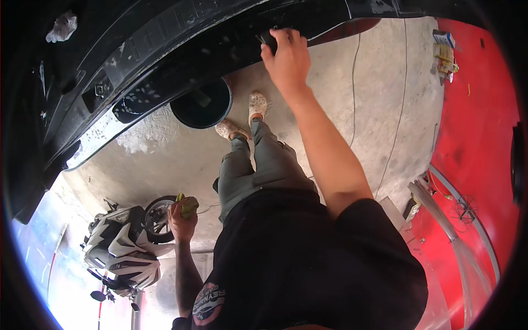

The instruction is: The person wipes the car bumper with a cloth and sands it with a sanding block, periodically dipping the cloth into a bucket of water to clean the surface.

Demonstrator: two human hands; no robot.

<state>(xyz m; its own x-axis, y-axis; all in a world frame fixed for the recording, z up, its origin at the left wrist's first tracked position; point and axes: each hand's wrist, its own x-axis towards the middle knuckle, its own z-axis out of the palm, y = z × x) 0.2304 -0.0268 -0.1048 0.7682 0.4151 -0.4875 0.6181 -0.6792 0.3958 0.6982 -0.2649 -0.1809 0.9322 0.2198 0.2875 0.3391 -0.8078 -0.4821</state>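
My right hand (289, 61) is up against the glossy black car panel (324, 16), its fingers bent and pressed toward the surface. Something small and dark seems to be under the fingertips, but I cannot make it out. Down at my left side, my left hand (182, 220) is closed around a yellow-green cloth (190, 207). Whitish specks and wet-looking spots mark the panel's left part. Partly beneath the panel, a black bucket (227, 107) stands on the floor near my feet, with a dim object inside.
A motor scooter (124, 242) is parked behind me on the left. Thin cables (355, 71) run over the concrete floor (385, 99). Small boxes (443, 52) sit by the red wall (478, 110). A crumpled white wad (61, 26) lies on the car's dark trim.
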